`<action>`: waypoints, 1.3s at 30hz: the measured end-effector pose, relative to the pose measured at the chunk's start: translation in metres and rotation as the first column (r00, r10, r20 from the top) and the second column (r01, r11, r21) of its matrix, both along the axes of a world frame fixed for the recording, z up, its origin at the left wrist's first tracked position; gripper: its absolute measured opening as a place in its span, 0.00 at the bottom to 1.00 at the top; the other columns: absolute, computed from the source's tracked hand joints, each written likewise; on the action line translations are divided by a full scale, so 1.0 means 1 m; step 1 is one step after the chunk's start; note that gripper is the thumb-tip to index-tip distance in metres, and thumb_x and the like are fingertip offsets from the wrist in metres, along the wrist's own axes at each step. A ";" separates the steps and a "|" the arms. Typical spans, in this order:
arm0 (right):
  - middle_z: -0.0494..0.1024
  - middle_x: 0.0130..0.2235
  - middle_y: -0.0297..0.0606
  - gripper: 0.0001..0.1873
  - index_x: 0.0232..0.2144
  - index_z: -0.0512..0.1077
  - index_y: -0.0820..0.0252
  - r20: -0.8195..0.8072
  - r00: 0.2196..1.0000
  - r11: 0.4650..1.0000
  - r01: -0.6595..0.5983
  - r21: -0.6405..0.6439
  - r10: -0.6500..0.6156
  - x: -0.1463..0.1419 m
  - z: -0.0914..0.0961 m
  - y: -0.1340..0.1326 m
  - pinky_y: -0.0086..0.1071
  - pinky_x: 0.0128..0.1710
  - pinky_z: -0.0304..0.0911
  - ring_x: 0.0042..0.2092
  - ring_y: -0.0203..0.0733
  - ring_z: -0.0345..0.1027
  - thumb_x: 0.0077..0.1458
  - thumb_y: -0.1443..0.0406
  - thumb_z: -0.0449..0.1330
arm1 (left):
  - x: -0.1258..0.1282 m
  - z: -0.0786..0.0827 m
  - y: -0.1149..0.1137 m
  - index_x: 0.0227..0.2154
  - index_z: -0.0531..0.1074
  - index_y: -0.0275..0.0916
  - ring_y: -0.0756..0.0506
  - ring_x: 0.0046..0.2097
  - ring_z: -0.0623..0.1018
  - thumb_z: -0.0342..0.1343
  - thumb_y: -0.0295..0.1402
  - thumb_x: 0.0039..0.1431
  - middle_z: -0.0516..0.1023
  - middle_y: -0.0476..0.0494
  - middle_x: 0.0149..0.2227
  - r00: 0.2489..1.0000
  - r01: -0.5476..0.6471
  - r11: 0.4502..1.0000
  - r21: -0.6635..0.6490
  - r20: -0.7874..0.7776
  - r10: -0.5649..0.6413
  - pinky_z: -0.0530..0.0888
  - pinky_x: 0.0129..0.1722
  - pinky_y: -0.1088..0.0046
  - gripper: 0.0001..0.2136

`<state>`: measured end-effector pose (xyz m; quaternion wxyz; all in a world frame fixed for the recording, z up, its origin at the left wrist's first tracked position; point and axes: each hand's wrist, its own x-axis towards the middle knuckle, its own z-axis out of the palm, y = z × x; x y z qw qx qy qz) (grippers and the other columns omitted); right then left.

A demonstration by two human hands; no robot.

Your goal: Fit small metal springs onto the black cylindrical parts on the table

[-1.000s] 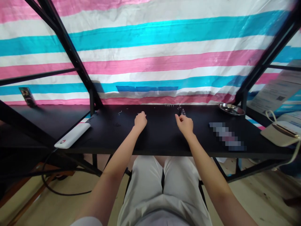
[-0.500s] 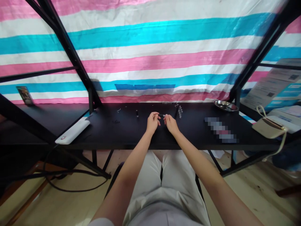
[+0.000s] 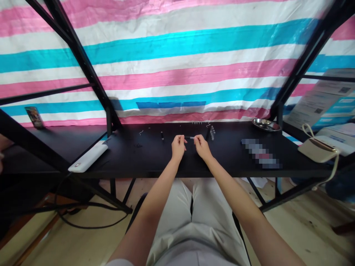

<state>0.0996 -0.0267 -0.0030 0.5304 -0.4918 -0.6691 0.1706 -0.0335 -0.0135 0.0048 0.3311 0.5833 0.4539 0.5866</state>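
A thin pen-like stick [image 3: 189, 137], dark toward the left and pale grey toward the right, spans the gap between my hands just above the black table. My left hand [image 3: 178, 147] pinches its dark end. At the pale end, the fingertips of my right hand [image 3: 202, 147] are closed on it. Left of my hands stands a short black cylinder [image 3: 162, 135] with a light band. Several small grey cylinders [image 3: 212, 133] cluster beyond my right hand, beside a dark upright piece [image 3: 208, 131]. What exactly the stick is, I cannot tell.
A row of tiny pale pieces [image 3: 197, 123] lies at the back edge of the black table [image 3: 133, 162]. On the left is a white power-bank-like box [image 3: 88, 158]; on the right, a metal dish [image 3: 266, 125], a blurred-out item [image 3: 260, 153] and a beige bag [image 3: 316, 149].
My hands have drawn slightly apart, leaving more of the stick showing between them. The view has shifted a little. Both hands keep their pinch.
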 end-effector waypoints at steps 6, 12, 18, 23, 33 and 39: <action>0.72 0.33 0.39 0.17 0.40 0.67 0.60 0.095 0.990 0.993 -0.105 0.051 0.100 0.002 -0.004 0.004 0.31 0.39 0.60 0.35 0.38 0.66 0.59 0.58 0.43 | -0.001 0.000 -0.003 0.33 0.66 0.37 0.56 0.18 0.67 0.45 0.42 0.59 0.71 0.51 0.26 0.988 -0.049 0.998 0.032 -0.147 0.053 0.64 0.21 0.80 0.13; 0.73 0.35 0.40 0.12 0.36 0.69 0.60 0.235 0.961 0.985 -0.162 0.052 0.145 0.002 -0.011 0.008 0.31 0.37 0.60 0.35 0.38 0.66 0.55 0.59 0.51 | -0.001 -0.001 -0.003 0.33 0.67 0.37 0.53 0.26 0.72 0.45 0.39 0.59 0.71 0.50 0.23 0.964 -0.112 0.990 0.082 -0.232 0.128 0.67 0.30 0.78 0.11; 0.70 0.31 0.36 0.07 0.32 0.69 0.57 0.416 0.909 0.999 0.032 -0.006 -0.027 0.003 -0.009 0.004 0.29 0.30 0.57 0.31 0.37 0.62 0.54 0.62 0.52 | -0.001 -0.002 -0.003 0.34 0.67 0.38 0.51 0.29 0.73 0.46 0.38 0.59 0.72 0.49 0.25 0.945 -0.131 0.985 0.116 -0.285 0.160 0.68 0.34 0.77 0.10; 0.72 0.34 0.40 0.08 0.33 0.69 0.59 0.376 0.908 0.975 0.218 -0.041 -0.187 0.006 -0.008 0.003 0.31 0.32 0.59 0.34 0.40 0.65 0.54 0.65 0.50 | -0.001 0.000 -0.004 0.34 0.68 0.38 0.51 0.28 0.72 0.47 0.39 0.58 0.72 0.48 0.26 0.935 -0.189 0.973 0.131 -0.279 0.219 0.67 0.33 0.77 0.10; 0.74 0.33 0.40 0.12 0.34 0.70 0.60 0.249 0.962 0.989 -0.129 0.070 0.108 0.004 -0.010 0.004 0.32 0.35 0.62 0.32 0.39 0.66 0.55 0.61 0.50 | 0.002 -0.006 -0.005 0.34 0.66 0.39 0.51 0.30 0.73 0.43 0.35 0.60 0.73 0.48 0.28 0.925 0.065 0.993 0.101 -0.379 -0.022 0.67 0.33 0.76 0.08; 0.75 0.29 0.38 0.14 0.30 0.70 0.60 0.197 0.980 1.000 -0.008 -0.002 0.008 0.021 -0.006 0.010 0.30 0.32 0.61 0.29 0.37 0.66 0.52 0.56 0.52 | 0.002 -0.004 -0.009 0.39 0.63 0.41 0.50 0.29 0.73 0.39 0.35 0.62 0.72 0.50 0.25 0.883 0.064 0.995 0.070 -0.468 -0.024 0.67 0.34 0.75 0.09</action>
